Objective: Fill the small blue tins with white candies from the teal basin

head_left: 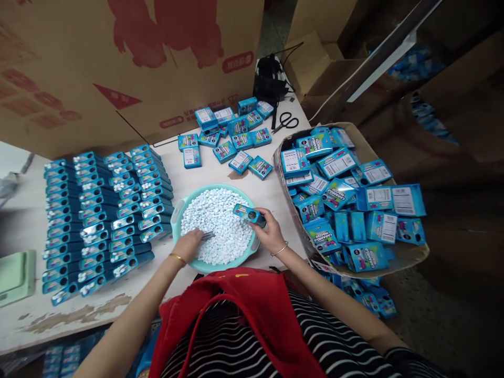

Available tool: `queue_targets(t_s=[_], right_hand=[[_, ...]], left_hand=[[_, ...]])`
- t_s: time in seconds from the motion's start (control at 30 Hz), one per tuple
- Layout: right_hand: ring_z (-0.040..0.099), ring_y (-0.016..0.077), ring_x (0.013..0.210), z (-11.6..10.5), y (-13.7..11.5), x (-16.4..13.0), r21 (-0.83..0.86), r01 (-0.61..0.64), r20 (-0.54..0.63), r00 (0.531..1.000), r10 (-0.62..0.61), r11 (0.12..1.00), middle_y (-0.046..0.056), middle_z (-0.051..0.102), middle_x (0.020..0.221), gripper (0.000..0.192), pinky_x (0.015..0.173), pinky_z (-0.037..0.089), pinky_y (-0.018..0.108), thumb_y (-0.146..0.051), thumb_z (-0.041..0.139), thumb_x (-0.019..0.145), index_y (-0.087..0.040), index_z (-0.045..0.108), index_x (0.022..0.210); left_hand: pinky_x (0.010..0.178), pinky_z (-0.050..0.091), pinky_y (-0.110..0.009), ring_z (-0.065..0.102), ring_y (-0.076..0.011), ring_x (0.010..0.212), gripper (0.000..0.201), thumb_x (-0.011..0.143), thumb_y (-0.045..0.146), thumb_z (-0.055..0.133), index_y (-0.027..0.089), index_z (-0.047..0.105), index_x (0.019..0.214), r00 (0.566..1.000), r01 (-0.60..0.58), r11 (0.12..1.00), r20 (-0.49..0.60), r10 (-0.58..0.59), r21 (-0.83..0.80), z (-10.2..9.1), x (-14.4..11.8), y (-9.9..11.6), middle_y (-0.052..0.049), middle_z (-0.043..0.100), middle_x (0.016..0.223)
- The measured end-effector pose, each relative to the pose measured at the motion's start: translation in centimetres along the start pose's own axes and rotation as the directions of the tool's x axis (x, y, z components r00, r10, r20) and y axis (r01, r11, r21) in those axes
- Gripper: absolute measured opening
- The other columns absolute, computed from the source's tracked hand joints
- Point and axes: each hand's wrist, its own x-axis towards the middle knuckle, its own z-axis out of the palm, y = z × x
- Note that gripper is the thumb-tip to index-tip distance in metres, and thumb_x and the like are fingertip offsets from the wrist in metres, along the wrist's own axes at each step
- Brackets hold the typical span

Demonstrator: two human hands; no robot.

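Observation:
A light green basin (176, 217) full of small white candies (214, 220) stands in front of me. Over its left side, my left hand (189, 244) is closed around a thin metal utensil (207, 235) whose tip is among the candies; its exact kind is too small to tell. Above the basin's right side, my right hand (268, 231) grips a small blue candy box (245, 212), tilted, with a dark round opening showing on its narrow face.
Rows of blue boxes (94, 220) stand at left, some with white candies on top. Loose boxes (240, 134) and black scissors (286, 122) lie at the back. A carton (283, 194) heaped with boxes is at right. A large cardboard panel (129, 68) rises behind; a green scale-like device (18, 275) sits far left.

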Motion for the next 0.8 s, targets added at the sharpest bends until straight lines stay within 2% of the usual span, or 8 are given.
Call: queue_targets(t_s=[0.07,0.13,0.2,0.3,0.43,0.57,0.67,0.8], right_hand=[[0.057,0.0210,0.102,-0.3,0.2,0.2,0.010,-0.018,-0.026,1.000,0.018,1.000,0.006,0.058,0.109,0.031,0.092,0.046,0.036,-0.031,0.060,0.083,-0.023,0.051,0.112],[0.057,0.0205,0.098,-0.3,0.5,0.2,0.039,-0.064,-0.062,0.996,0.066,0.997,0.005,0.059,0.105,0.031,0.089,0.047,0.035,-0.033,0.062,0.082,-0.023,0.051,0.109],[0.058,0.0196,0.092,-0.1,0.9,0.1,0.080,-0.111,-0.096,0.988,0.119,0.991,0.004,0.059,0.100,0.034,0.085,0.048,0.033,-0.035,0.064,0.080,-0.022,0.050,0.108],[0.058,0.0193,0.091,0.2,1.3,-0.2,0.118,-0.139,-0.115,0.982,0.152,0.983,0.004,0.059,0.099,0.038,0.083,0.048,0.033,-0.037,0.066,0.078,-0.022,0.049,0.108],[0.057,0.0200,0.094,-0.1,0.7,-0.5,0.064,-0.117,-0.092,0.988,0.123,0.991,0.005,0.059,0.102,0.034,0.085,0.048,0.033,-0.035,0.063,0.081,-0.023,0.049,0.109],[0.056,0.0219,0.100,-0.2,0.0,-0.6,-0.064,0.017,-0.006,1.000,-0.018,0.998,0.007,0.057,0.106,0.029,0.091,0.047,0.037,-0.024,0.055,0.082,-0.023,0.051,0.111],[0.054,0.0236,0.107,0.5,-0.2,-0.7,-0.111,0.148,0.079,0.987,-0.140,0.983,0.010,0.056,0.110,0.036,0.096,0.046,0.041,-0.013,0.050,0.079,-0.021,0.051,0.114],[0.052,0.0245,0.111,1.8,-0.4,-0.9,-0.127,0.285,0.124,0.955,-0.269,0.950,0.010,0.056,0.113,0.044,0.099,0.046,0.046,-0.007,0.046,0.076,-0.020,0.049,0.118]], left_hand=[[0.084,0.045,-0.033,0.059,-0.0214,0.097,0.020,0.086,0.020,0.043,0.019,0.057,0.100,0.999,-0.034,0.998,-0.031,0.032,-0.053,2.5,1.8,1.0,-0.009,0.061,0.105],[0.089,0.044,-0.033,0.058,-0.0213,0.101,0.022,0.087,0.021,0.042,0.020,0.056,0.105,0.997,-0.054,0.993,-0.059,0.048,-0.109,4.0,2.9,1.9,-0.009,0.060,0.111],[0.090,0.045,-0.034,0.058,-0.0218,0.102,0.024,0.086,0.022,0.043,0.019,0.054,0.107,0.996,-0.066,0.984,-0.075,0.055,-0.164,4.6,3.3,2.2,-0.010,0.060,0.111],[0.089,0.046,-0.033,0.059,-0.0200,0.097,0.026,0.087,0.025,0.043,0.017,0.052,0.110,0.992,-0.110,0.964,-0.089,0.090,-0.241,4.1,2.6,1.8,-0.009,0.061,0.109],[0.086,0.047,-0.030,0.059,-0.0167,0.092,0.028,0.090,0.033,0.042,0.018,0.052,0.112,0.974,-0.211,0.923,-0.145,0.172,-0.322,1.1,0.3,1.2,-0.006,0.062,0.103],[0.082,0.047,-0.030,0.057,-0.0164,0.090,0.029,0.091,0.038,0.044,0.018,0.054,0.111,0.929,-0.339,0.878,-0.266,0.256,-0.338,-3.8,-2.5,2.0,-0.006,0.061,0.099],[0.083,0.047,-0.031,0.058,-0.0170,0.092,0.028,0.093,0.036,0.042,0.018,0.055,0.110,0.917,-0.366,0.903,-0.250,0.310,-0.225,-7.5,-4.0,3.6,-0.007,0.061,0.100],[0.081,0.050,-0.035,0.060,-0.0213,0.094,0.026,0.093,0.028,0.040,0.016,0.055,0.110,0.943,-0.306,0.950,-0.115,0.311,0.059,-10.8,-5.0,6.5,-0.009,0.061,0.102]])
